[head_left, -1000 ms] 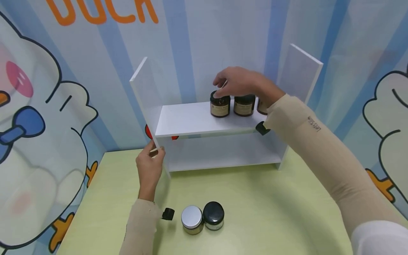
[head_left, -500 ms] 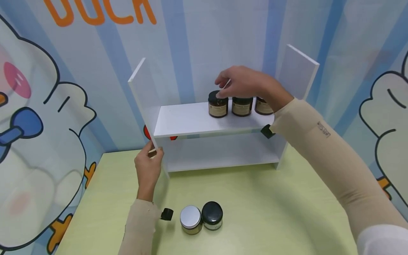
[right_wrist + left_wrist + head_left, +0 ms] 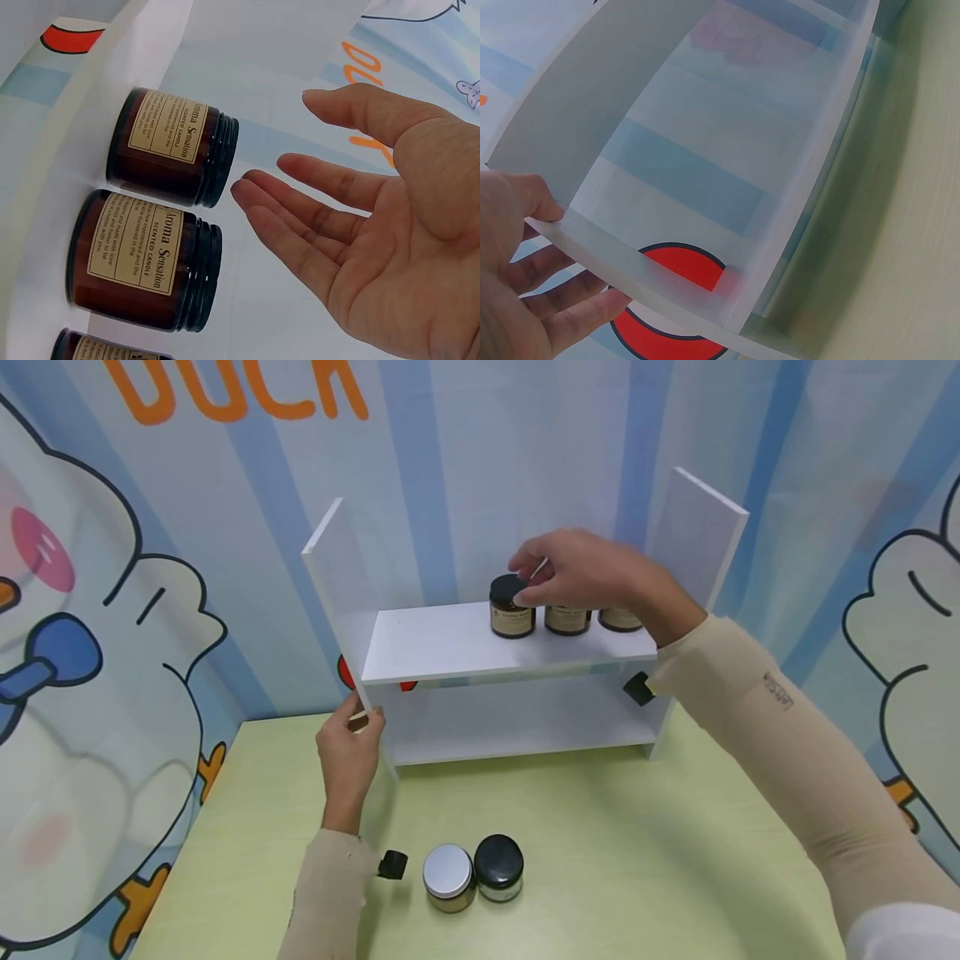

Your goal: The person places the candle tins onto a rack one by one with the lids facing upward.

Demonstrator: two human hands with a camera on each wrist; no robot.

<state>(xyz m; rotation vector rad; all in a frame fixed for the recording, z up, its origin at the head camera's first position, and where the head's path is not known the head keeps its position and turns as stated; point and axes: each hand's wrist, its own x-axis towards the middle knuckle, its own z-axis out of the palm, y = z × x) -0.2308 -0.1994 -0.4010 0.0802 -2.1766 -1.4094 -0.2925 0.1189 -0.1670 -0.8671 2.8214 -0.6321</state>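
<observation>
My left hand (image 3: 349,764) grips the left side panel (image 3: 641,281) of a white two-tier shelf (image 3: 442,639), thumb on one face and fingers on the other. On the upper tier stand three brown scented candle jars with black lids and tan labels: a left jar (image 3: 512,620), a middle jar (image 3: 567,621) and a right jar (image 3: 621,620). My right hand (image 3: 588,572) hovers over them. The right wrist view shows its fingers loosely spread, apart from the left candle jar (image 3: 169,146) and holding nothing. From the head view, that hand hides parts of the middle and right lids.
On the light green table (image 3: 600,852), in front of the shelf, a silver-lidded jar (image 3: 448,875) and a black-lidded jar (image 3: 498,867) stand side by side. The shelf's right side panel (image 3: 701,535) rises beyond my right forearm. A printed cartoon backdrop (image 3: 450,460) hangs behind.
My right hand has moved a little down and to the right above the candle jars. The left hand keeps its hold on the panel, and the jars stand where they were.
</observation>
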